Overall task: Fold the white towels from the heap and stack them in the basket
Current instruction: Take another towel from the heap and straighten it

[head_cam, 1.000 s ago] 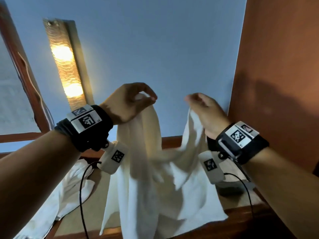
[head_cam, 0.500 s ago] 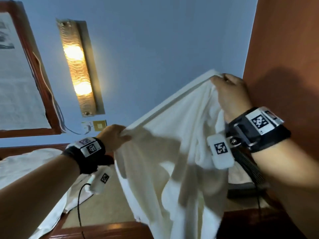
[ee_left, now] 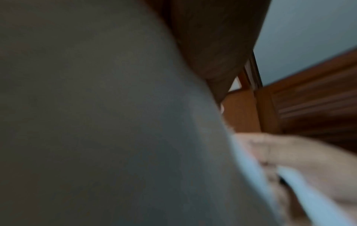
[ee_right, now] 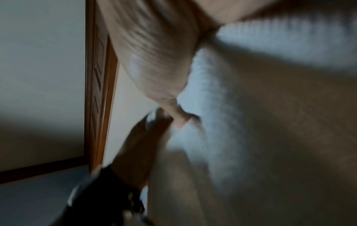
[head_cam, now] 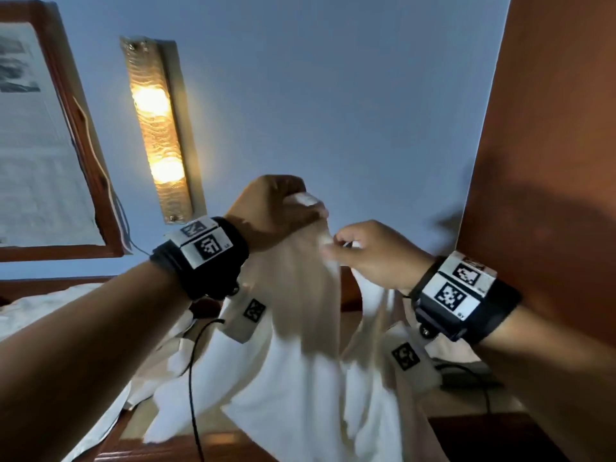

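**Three views, one shared towel**

The head camera tilts up at the blue wall [head_cam: 333, 95] and the lit wall lamp [head_cam: 156, 128]. The left wrist camera sits pressed close against the white towel [ee_left: 96, 122], blurred. The right wrist camera, equally close, looks across it toward the left hand [ee_right: 142, 137].

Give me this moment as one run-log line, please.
stage: folding | left hand: grips towel top | right hand: pinches towel beside it | towel: hangs | basket: unseen
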The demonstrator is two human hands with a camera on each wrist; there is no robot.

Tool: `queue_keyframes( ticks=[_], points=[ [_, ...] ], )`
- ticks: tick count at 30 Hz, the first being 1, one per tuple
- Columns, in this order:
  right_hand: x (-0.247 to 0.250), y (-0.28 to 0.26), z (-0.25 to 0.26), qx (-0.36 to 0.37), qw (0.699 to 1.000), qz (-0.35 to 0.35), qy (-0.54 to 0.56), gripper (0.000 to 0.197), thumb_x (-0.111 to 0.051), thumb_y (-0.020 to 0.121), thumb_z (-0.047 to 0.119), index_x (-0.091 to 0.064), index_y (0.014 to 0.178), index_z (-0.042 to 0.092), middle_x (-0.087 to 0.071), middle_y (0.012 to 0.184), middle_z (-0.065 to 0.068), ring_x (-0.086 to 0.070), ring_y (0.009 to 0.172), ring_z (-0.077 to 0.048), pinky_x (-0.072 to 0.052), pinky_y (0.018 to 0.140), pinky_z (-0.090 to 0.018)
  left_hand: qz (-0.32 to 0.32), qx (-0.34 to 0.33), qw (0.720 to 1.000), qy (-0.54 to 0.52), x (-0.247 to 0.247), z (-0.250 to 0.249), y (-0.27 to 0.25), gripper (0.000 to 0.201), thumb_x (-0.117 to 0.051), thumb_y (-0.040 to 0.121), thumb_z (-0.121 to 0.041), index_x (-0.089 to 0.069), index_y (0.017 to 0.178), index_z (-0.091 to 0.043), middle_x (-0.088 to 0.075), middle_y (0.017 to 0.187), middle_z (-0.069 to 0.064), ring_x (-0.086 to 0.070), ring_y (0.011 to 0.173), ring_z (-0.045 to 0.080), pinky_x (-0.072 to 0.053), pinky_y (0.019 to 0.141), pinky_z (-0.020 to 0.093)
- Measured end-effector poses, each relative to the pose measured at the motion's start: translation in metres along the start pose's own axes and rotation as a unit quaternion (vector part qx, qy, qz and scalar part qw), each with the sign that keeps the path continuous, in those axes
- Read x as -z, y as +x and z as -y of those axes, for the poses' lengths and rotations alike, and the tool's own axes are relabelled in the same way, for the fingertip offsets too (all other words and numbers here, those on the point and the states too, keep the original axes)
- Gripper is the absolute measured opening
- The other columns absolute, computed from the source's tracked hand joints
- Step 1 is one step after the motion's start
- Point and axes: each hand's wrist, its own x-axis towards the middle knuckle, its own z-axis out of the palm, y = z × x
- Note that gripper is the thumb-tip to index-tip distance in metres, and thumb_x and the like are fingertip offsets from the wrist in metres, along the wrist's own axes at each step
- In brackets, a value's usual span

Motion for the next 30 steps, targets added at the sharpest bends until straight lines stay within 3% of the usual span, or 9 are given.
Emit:
queue_keyframes(
  ticks=[4, 7, 9, 12, 15, 20, 24, 28, 30],
  points=[
    [0.046, 0.013, -0.033, -0.061, 0.982, -0.169, 0.061, 0.031, -0.060, 0.080, 0.041, -0.065, 0.067, 0.014, -0.069, 0.083, -0.018, -0.065, 0.084, -0.031, -0.049, 0.083, -0.042, 0.017, 0.033, 0.991, 0.130, 0.007, 0.054, -0.017, 0.023, -0.070, 0.089, -0.032, -0.057, 0.080, -0.015, -0.056, 0.068, -0.003, -0.052, 0.068, 0.020, -0.034, 0.056, 0.017],
    [0.083, 0.011, -0.042, -0.078, 0.965, -0.229, 0.105, 0.023, -0.071, 0.083, 0.042, -0.069, 0.074, 0.020, -0.068, 0.077, -0.004, -0.059, 0.071, -0.010, -0.044, 0.074, -0.030, 0.011, 0.068, 0.994, 0.088, 0.016, 0.079, -0.026, 0.020, -0.073, 0.087, -0.028, -0.060, 0.080, -0.017, -0.059, 0.069, -0.002, -0.055, 0.068, 0.015, -0.039, 0.063, 0.024],
    [0.081, 0.009, -0.032, -0.066, 0.977, -0.164, 0.119, 0.017, -0.078, 0.083, 0.037, -0.071, 0.093, 0.024, -0.066, 0.082, 0.013, -0.056, 0.072, 0.004, -0.042, 0.072, -0.018, 0.045, 0.016, 0.998, 0.031, 0.016, 0.065, -0.024, 0.013, -0.073, 0.088, -0.021, -0.063, 0.081, -0.016, -0.064, 0.075, -0.003, -0.059, 0.072, 0.007, -0.043, 0.069, 0.020],
    [0.037, 0.005, -0.009, -0.029, 0.997, 0.023, 0.067, 0.047, -0.080, 0.076, 0.049, -0.066, 0.117, 0.030, -0.059, 0.090, 0.025, -0.052, 0.070, 0.016, -0.037, 0.072, -0.011, 0.075, -0.109, 0.991, -0.024, 0.013, 0.018, -0.012, 0.009, -0.071, 0.091, -0.017, -0.067, 0.086, -0.011, -0.070, 0.081, -0.006, -0.065, 0.080, 0.005, -0.047, 0.074, 0.019],
    [-0.007, 0.003, 0.002, 0.006, 0.998, 0.053, 0.022, 0.035, -0.070, 0.086, 0.049, -0.056, 0.069, 0.022, -0.049, 0.059, 0.017, -0.046, 0.054, 0.002, -0.034, 0.058, -0.021, 0.063, -0.155, 0.986, -0.015, 0.016, -0.008, 0.003, 0.012, -0.072, 0.091, -0.020, -0.068, 0.087, -0.010, -0.070, 0.084, -0.003, -0.065, 0.081, 0.008, -0.047, 0.075, 0.019],
    [0.017, 0.011, -0.015, -0.027, 0.985, -0.106, 0.132, 0.044, -0.067, 0.093, 0.038, -0.042, 0.062, 0.017, -0.027, 0.056, 0.010, -0.028, 0.053, -0.011, -0.022, 0.056, -0.031, 0.111, -0.006, 0.986, 0.127, 0.024, 0.044, -0.002, 0.013, -0.056, 0.097, -0.023, -0.056, 0.089, -0.032, -0.064, 0.088, -0.003, -0.061, 0.082, 0.020, -0.047, 0.075, 0.030],
    [0.041, 0.013, -0.023, -0.042, 0.980, -0.146, 0.131, 0.048, -0.067, 0.091, 0.040, -0.045, 0.068, 0.004, -0.028, 0.059, 0.006, -0.029, 0.056, -0.014, -0.023, 0.059, -0.031, 0.197, 0.080, 0.933, 0.289, 0.017, 0.088, -0.024, 0.013, -0.045, 0.093, -0.014, -0.057, 0.089, -0.016, -0.062, 0.090, 0.007, -0.061, 0.092, 0.032, -0.039, 0.073, 0.030],
    [0.054, 0.013, -0.030, -0.070, 0.983, -0.128, 0.114, 0.070, -0.064, 0.073, 0.062, -0.054, 0.082, -0.007, -0.035, 0.067, -0.001, -0.034, 0.063, -0.016, -0.026, 0.064, -0.032, 0.049, 0.155, 0.967, 0.196, 0.034, 0.105, -0.021, 0.024, -0.045, 0.096, -0.024, -0.065, 0.096, -0.012, -0.059, 0.086, 0.008, -0.060, 0.086, 0.032, -0.039, 0.072, 0.031],
    [0.059, 0.012, -0.037, -0.080, 0.982, -0.127, 0.112, 0.060, -0.067, 0.077, 0.057, -0.050, 0.070, 0.001, -0.034, 0.063, 0.003, -0.033, 0.061, -0.015, -0.025, 0.063, -0.032, -0.037, 0.164, 0.971, 0.170, 0.046, 0.102, -0.013, 0.021, -0.049, 0.100, -0.025, -0.067, 0.098, -0.013, -0.060, 0.086, 0.007, -0.056, 0.082, 0.028, -0.037, 0.072, 0.030]
  ],
)
